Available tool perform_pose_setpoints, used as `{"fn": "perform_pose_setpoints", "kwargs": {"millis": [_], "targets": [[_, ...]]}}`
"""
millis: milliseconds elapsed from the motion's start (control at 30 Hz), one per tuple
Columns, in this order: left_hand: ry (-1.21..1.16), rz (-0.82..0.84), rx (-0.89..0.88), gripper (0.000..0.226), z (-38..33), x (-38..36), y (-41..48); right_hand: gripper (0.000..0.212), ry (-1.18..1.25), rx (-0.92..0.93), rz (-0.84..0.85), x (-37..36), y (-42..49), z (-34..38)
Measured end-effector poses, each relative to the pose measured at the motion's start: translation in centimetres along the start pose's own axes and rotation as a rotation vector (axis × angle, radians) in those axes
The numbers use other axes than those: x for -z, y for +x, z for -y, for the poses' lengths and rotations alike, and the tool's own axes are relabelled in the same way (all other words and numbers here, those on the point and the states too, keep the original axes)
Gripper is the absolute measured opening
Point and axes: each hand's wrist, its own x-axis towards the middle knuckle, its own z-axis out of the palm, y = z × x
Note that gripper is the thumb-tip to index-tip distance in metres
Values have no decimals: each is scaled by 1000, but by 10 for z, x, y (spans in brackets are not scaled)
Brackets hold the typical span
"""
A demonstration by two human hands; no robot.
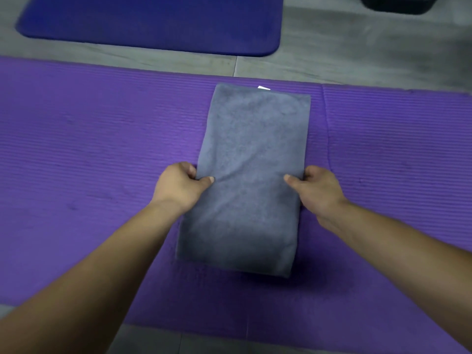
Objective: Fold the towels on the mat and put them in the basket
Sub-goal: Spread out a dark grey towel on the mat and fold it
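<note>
Purple mat (89, 154) runs L to R across the grey floor (357, 54). L hand (182, 183) sits at the towel's L edge approx. mid-length, thumb on top, fingers curled under the edge, pinching it. Grey towel (251, 154), folded into a long narrow rectangle, lies flat on the mat at centre, long axis running away from the person; small white tag (263, 88) pokes out at its far edge. R hand (316, 189) mirrors the L on the opposite edge, thumb on top, fingers tucked under, gripping the towel. Just R of the towel a seam or 2nd mat edge crosses the purple surface. Far side: dark blue mat (153, 24) top L, w/ a black object (398, 3) at top R, cut off by frame, can't tell what it is.
</note>
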Motion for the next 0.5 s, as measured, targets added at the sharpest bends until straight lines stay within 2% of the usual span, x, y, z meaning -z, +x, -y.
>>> {"fn": "perform_pose_setpoints", "kwargs": {"millis": [100, 200, 267, 400, 433, 500], "targets": [[-156, -5, 40, 38, 0, -6, -9, 13, 51, 22, -32, 3, 6, -2], [-385, -49, 206, 29, 6, -20, -32, 10, 39, 60, -51, 4, 15, 1], [-499, -53, 316, 28, 14, -43, -61, 10, -50, 143, -38, 4, 25, 10], [-745, 107, 510, 24, 11, -85, -115, 8, -221, 305, 34, -1, 56, 33], [-759, 71, 509, 32, 9, -87, -115, 9, -231, 316, 59, -1, 61, 37], [-617, -107, 353, 47, 0, -75, -102, 7, -210, 286, 113, 1, 69, 41]]}}
